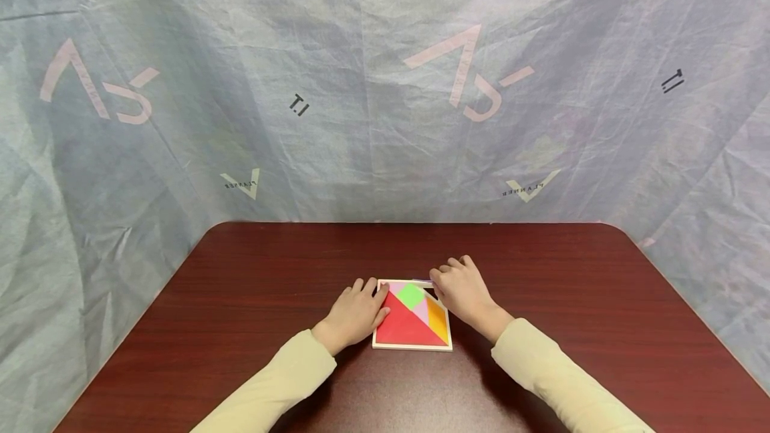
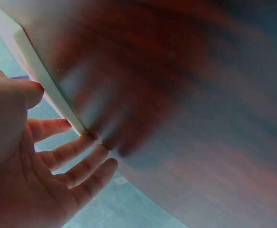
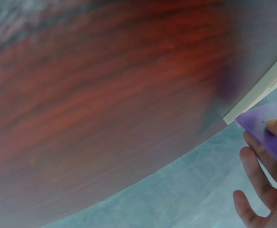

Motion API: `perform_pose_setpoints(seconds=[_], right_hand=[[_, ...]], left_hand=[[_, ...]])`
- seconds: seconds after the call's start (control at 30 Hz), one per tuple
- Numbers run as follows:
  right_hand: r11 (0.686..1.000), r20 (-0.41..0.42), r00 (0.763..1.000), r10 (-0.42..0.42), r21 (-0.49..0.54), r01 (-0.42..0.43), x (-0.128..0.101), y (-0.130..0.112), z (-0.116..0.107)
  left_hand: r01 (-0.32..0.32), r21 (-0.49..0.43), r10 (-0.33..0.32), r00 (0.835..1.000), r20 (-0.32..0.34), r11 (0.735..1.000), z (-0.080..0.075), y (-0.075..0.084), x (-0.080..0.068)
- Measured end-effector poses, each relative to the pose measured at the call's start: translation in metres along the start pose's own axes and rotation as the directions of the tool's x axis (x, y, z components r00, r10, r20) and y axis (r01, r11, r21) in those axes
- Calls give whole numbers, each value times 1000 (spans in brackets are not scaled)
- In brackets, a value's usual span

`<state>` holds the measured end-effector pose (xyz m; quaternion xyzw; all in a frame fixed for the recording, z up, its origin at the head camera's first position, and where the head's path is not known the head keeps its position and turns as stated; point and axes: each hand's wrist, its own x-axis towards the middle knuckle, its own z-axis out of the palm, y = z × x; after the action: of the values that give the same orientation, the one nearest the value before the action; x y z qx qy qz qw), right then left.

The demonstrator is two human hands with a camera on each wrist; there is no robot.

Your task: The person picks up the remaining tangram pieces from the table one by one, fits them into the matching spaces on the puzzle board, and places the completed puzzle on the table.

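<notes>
A square tangram puzzle in a white frame (image 1: 412, 347) lies on the dark red table (image 1: 271, 272), with a large red triangle (image 1: 403, 329), a green square (image 1: 412, 295) and an orange piece (image 1: 439, 323) in it. My left hand (image 1: 355, 313) rests against the frame's left edge (image 2: 48, 90), fingers straight along the side and thumb on top. At the frame's far right corner (image 3: 259, 92), my right hand (image 1: 460, 289) pinches a purple triangle (image 3: 262, 128) just above it.
A wrinkled pale blue sheet (image 1: 385, 85) hangs behind and around the table. The rounded tabletop stretches bare to the left, right and back of the puzzle. Cream sleeves cover both forearms.
</notes>
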<state>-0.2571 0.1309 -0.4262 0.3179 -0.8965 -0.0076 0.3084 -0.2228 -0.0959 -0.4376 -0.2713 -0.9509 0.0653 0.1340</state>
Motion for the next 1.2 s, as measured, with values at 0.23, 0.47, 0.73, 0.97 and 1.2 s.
perform_pose_setpoints(seconds=[0.23,0.47,0.73,0.97,1.2], right_hand=[[1000,9,1000,-3,-25,3,0,-2,2],[1000,34,999,-2,-21,3,0,-4,2],[1000,91,996,2,-14,-1,-1,-6,2],[1000,144,990,9,11,-11,-1,-7,0],[1000,176,984,5,19,-9,-3,-6,0]], left_hand=[[0,-7,0,1000,-4,1000,1,0,0],[-2,-1,2,1000,-16,1000,1,0,0],[-6,5,7,1000,-25,1000,1,-1,0],[-7,0,7,1000,-27,1000,1,-1,0],[-2,-3,2,1000,-19,1000,0,0,0]])
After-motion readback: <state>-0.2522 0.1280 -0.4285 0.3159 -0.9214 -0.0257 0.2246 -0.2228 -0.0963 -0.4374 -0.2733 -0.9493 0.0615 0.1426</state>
